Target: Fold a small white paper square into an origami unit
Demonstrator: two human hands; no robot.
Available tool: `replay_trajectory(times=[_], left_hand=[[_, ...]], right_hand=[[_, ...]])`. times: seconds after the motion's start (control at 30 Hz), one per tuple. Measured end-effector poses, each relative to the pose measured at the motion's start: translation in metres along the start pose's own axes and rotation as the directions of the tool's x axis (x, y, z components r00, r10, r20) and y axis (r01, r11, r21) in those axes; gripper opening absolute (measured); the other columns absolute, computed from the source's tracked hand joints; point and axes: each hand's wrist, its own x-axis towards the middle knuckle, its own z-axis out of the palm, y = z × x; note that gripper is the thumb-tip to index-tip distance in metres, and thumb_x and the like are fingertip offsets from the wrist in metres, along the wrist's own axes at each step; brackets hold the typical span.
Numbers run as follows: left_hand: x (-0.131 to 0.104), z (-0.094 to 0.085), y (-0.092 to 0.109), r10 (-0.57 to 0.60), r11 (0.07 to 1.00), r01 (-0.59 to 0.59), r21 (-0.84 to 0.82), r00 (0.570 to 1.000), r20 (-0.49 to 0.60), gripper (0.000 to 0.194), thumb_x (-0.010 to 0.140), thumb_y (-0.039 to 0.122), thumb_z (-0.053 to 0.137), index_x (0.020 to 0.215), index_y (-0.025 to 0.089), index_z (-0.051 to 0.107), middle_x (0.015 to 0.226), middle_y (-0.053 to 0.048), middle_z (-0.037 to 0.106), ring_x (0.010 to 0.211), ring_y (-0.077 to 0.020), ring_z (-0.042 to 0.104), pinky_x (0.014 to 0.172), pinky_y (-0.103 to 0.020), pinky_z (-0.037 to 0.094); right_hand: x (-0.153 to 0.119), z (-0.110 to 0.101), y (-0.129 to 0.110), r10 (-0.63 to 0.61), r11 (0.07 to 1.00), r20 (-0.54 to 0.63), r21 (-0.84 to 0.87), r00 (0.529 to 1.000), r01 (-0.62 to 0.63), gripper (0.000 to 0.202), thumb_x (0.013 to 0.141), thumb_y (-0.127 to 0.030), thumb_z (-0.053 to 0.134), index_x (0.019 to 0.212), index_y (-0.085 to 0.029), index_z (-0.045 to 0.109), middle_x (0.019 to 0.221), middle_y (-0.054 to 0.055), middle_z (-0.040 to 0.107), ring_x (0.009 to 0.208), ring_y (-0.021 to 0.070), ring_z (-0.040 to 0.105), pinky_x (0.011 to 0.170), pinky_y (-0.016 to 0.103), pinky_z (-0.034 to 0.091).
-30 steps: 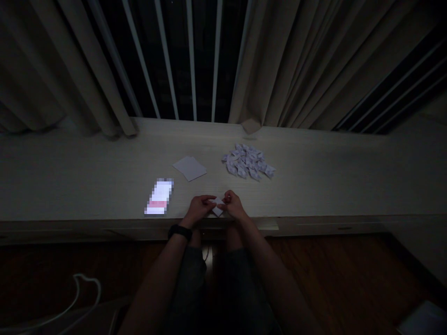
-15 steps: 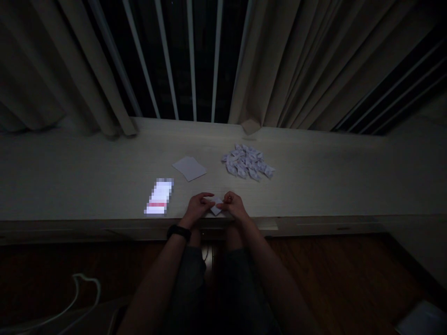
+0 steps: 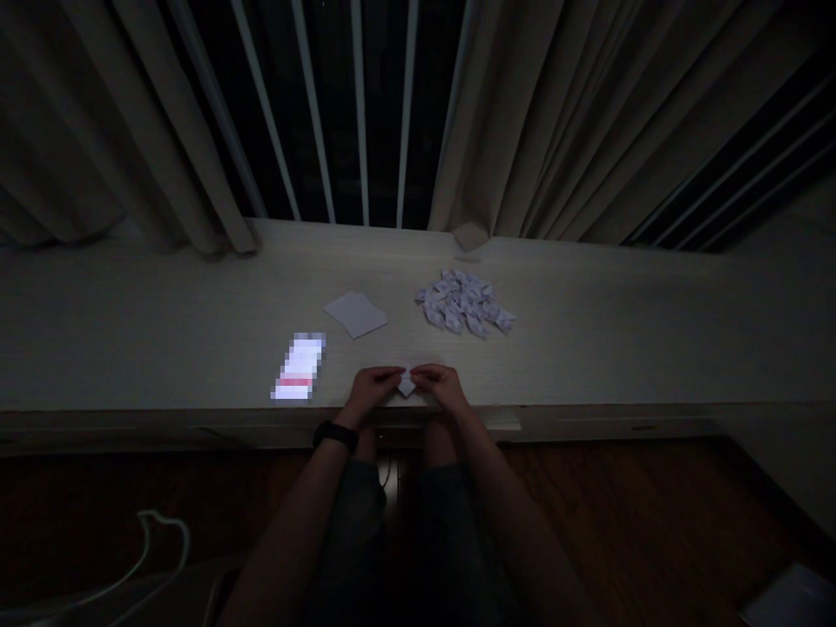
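A small folded piece of white paper [image 3: 406,386] is pinched between my two hands, low over the front edge of the pale ledge. My left hand [image 3: 375,387], with a dark band on its wrist, grips the paper's left side between thumb and fingers. On the other side my right hand [image 3: 441,386] pinches it in the same way. The fingertips hide much of the paper. Beyond my hands lies a pile of folded paper pieces [image 3: 463,301], to the right. Flat sheets of white paper [image 3: 356,314] rest to the left of the pile.
A lit, blurred-out phone-like screen [image 3: 299,366] lies on the ledge [image 3: 620,340] left of my hands. Curtains [image 3: 509,113] and a barred window [image 3: 326,113] stand behind. A pale cable [image 3: 186,544] loops at the lower left above the wooden floor [image 3: 607,522].
The fingers of both hands have closed in and straightened along the paper's upper edges, where they were more curled and raised before. The pile and the sheets have stayed in place.
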Motion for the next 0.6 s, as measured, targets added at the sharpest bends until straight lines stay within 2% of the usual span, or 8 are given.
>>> replay_trajectory(times=[0.1, 0.3, 0.43, 0.6], left_hand=[[-0.002, 0.001, 0.004, -0.009, 0.999, 0.008, 0.042, 1.000, 0.011, 0.033, 0.067, 0.033, 0.072, 0.095, 0.015, 0.073, 0.093, -0.009, 0.073, 0.086, -0.0222, 0.067, 0.079, -0.031, 0.051], [-0.001, -0.001, 0.005, -0.053, 0.998, 0.053, 0.013, 0.999, -0.011, 0.033, 0.064, 0.030, 0.074, 0.093, 0.014, 0.073, 0.090, -0.009, 0.073, 0.083, -0.0218, 0.067, 0.073, -0.030, 0.052], [0.000, 0.000, 0.004, -0.028, 0.998, 0.030, 0.055, 0.999, -0.041, 0.031, 0.067, 0.029, 0.072, 0.094, 0.014, 0.073, 0.090, -0.009, 0.073, 0.082, -0.0212, 0.067, 0.073, -0.030, 0.051], [-0.001, 0.004, -0.003, -0.005, 0.996, 0.014, 0.085, 0.995, -0.104, 0.033, 0.069, 0.032, 0.072, 0.097, 0.014, 0.072, 0.091, -0.010, 0.073, 0.083, -0.0213, 0.066, 0.075, -0.031, 0.050]], right_hand=[[0.000, -0.003, 0.002, -0.018, 0.999, 0.006, -0.043, 1.000, 0.019, 0.027, 0.058, -0.035, 0.076, 0.081, -0.020, 0.073, 0.077, 0.004, 0.072, 0.069, 0.0189, 0.065, 0.064, 0.029, 0.050], [-0.001, 0.000, 0.002, 0.011, 0.998, 0.025, -0.065, 1.000, -0.010, 0.027, 0.060, -0.032, 0.074, 0.084, -0.021, 0.074, 0.078, 0.004, 0.073, 0.070, 0.0193, 0.066, 0.065, 0.029, 0.051], [0.000, 0.004, 0.007, -0.012, 0.994, -0.032, -0.110, 0.999, 0.008, 0.027, 0.063, -0.032, 0.072, 0.087, -0.020, 0.075, 0.079, 0.005, 0.073, 0.068, 0.0200, 0.066, 0.064, 0.030, 0.051], [0.001, 0.005, 0.011, -0.068, 0.981, -0.081, -0.185, 0.994, 0.052, 0.022, 0.068, -0.033, 0.069, 0.086, -0.022, 0.075, 0.085, 0.005, 0.074, 0.077, 0.0215, 0.067, 0.072, 0.031, 0.052]])
